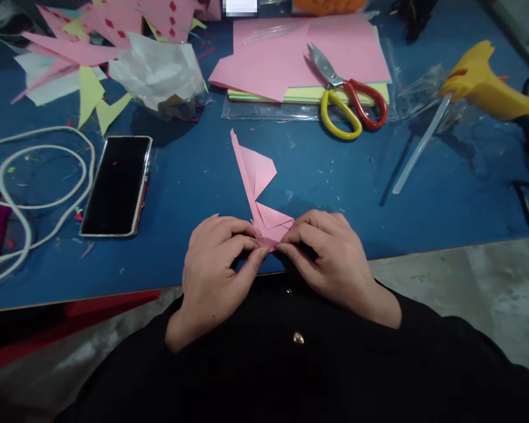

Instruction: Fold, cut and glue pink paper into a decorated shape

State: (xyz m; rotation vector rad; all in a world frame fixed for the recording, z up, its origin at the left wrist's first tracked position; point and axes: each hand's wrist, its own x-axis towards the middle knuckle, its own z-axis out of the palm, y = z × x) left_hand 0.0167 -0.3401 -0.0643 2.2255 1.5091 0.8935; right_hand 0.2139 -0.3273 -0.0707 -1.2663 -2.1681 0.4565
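A folded piece of pink paper (258, 170) lies on the blue table near its front edge, with a long narrow strip at the left and pointed flaps to the right. My left hand (223, 267) pinches its near end between thumb and fingers. On the other side of that end, my right hand (328, 255) pinches the paper too, thumb and forefinger pressed together. The two thumbs are close together. Fingers partly hide the near end.
Scissors (335, 82) with one red and one yellow handle rest on pink and yellow paper sheets (264, 64) at the back. A yellow glue gun (485, 82) with a clear glue stick lies at the right. Left are a phone (117, 185), a white cable (88, 158) and paper scraps (90, 97).
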